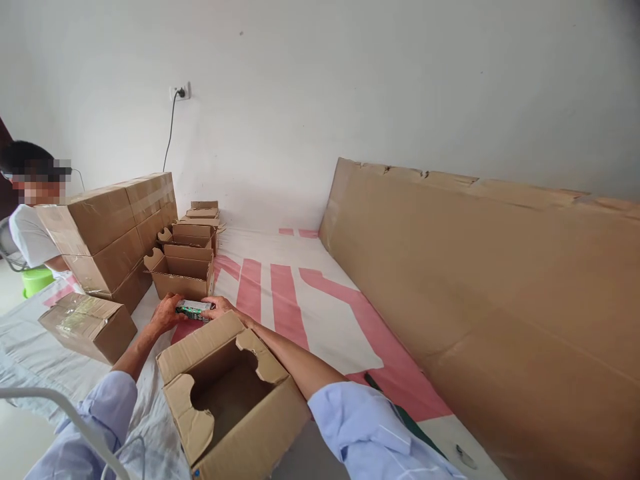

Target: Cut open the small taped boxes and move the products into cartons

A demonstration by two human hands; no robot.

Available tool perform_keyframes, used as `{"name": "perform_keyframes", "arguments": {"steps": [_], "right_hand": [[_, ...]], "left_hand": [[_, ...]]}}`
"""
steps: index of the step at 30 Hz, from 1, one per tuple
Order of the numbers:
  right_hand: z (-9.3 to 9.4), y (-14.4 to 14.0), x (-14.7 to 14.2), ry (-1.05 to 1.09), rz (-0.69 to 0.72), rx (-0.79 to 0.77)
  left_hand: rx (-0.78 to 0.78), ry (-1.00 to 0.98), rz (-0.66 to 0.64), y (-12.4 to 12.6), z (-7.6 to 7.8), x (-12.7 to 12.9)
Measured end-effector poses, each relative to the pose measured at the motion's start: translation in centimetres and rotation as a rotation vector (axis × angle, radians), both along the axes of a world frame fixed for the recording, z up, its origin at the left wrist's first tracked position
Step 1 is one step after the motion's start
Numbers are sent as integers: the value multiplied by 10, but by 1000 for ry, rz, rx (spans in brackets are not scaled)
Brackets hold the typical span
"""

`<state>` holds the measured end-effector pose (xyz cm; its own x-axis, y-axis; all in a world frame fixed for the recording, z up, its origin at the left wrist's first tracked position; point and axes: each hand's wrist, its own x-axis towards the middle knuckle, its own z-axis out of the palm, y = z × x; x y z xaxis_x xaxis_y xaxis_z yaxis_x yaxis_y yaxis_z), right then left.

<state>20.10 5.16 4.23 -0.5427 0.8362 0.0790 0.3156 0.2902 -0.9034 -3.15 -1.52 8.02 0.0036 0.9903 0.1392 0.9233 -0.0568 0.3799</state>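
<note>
Between my two hands sits a small printed carton (196, 309), white on top with a green and dark side. The fingers of my left hand (169, 312) grip its left end. At its right end my right hand (218, 307) is closed on it as well. Just beyond them stands an open cardboard box (183, 285) with raised flaps. Nearest to me, between my forearms, is a larger open cardboard box (260, 433) with curved cut-outs in its flaps; the part of its inside that shows holds nothing.
Several open boxes (193, 233) run in a row toward the wall. Stacked sealed boxes (107, 217) and one sealed box (90, 323) stand left. A big cardboard sheet (480, 287) leans on the right. Behind the stack sits another person (33, 230). A pale cable (60, 400) crosses lower left.
</note>
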Motion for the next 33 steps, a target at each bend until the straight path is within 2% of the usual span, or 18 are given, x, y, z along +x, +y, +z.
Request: {"name": "perform_keyframes", "arguments": {"steps": [4,8,14,18,21,24,27,28,31,33], "right_hand": [[-9,8,-18,52,-37,-115],[-8,2,-10,131,-21,-199],[6,-10,35,191,-7,-275],[25,-21,74,231,-40,-311],[41,-42,109,262,-60,-353],[53,-77,143,270,-38,-366],[60,-117,171,223,5,-357],[61,-130,178,196,3,-358],[62,-163,191,146,-65,-328],[61,-179,193,151,-93,-263]], "left_hand": [[14,15,53,7,-2,-12],[4,19,103,12,-4,-18],[-37,22,174,15,-7,-21],[-45,27,238,13,1,-17],[-25,17,277,3,9,-12],[10,-14,246,-18,18,-7],[35,-85,175,-55,23,-5],[30,-148,148,-70,23,-6],[-60,-536,63,-123,23,-9],[-118,-707,73,-157,22,-11]]}}
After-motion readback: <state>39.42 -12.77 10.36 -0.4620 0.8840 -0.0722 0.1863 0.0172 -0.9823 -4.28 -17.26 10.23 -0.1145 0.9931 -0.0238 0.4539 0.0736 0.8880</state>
